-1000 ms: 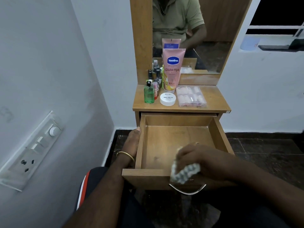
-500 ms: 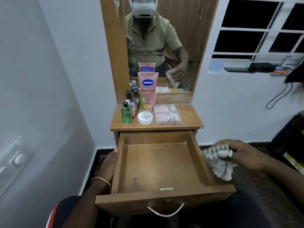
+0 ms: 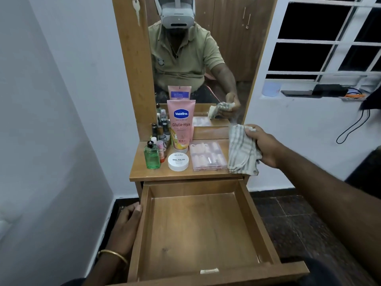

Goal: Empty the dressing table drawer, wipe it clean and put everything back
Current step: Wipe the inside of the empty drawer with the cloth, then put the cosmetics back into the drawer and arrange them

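Wooden dressing table [image 3: 142,174] stands against the wall, its drawer [image 3: 206,230] pulled fully out with a bare floor and a small pale scrap by the front wall. Above it, the mirror [image 3: 206,58] reflects a seated person. The right arm reaches forward from the lower right, and the right hand [image 3: 266,147] grips a striped cloth [image 3: 241,151] with fingers curled round its top, so the fabric hangs over the tabletop's right edge. The left hand [image 3: 125,228] curls its fingers over the drawer's left wall, a gold bangle [image 3: 113,254] on the wrist. On the tabletop stand a pink Vaseline tube [image 3: 181,124], a clear nail box [image 3: 208,155] beside the cloth, a green bottle [image 3: 152,155] and a white nail polish jar [image 3: 178,161].
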`<state>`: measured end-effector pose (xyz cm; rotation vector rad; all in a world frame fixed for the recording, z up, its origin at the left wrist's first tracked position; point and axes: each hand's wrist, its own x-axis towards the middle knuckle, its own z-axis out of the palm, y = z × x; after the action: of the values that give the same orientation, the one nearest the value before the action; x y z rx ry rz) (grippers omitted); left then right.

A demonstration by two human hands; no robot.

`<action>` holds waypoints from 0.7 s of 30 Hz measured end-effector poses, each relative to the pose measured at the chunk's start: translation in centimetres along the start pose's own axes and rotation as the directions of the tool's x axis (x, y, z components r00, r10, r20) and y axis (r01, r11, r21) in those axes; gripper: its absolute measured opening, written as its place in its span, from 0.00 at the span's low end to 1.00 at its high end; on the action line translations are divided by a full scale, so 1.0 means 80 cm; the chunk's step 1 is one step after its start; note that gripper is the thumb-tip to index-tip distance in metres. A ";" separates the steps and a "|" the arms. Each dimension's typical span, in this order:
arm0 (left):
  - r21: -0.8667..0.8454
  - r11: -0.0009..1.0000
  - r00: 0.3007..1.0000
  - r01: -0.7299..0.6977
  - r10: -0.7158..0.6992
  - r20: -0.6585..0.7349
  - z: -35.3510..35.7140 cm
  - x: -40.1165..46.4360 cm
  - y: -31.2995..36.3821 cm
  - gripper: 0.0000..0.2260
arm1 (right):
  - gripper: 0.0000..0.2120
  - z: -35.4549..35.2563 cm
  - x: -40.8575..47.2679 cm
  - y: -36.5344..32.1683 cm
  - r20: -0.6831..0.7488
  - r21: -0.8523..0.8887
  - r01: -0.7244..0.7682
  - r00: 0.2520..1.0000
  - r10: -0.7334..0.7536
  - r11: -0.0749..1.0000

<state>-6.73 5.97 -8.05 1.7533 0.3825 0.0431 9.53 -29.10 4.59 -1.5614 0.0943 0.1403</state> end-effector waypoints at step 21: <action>0.033 0.998 0.996 0.061 -0.059 -0.070 -0.010 0.030 -0.032 0.14 | 0.56 0.054 0.070 -0.012 0.495 -0.821 0.450 0.868 0.043 0.351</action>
<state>-5.22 7.80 -10.73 1.7774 0.4885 0.0545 15.13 -24.59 4.77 -2.6461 -0.7015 0.3908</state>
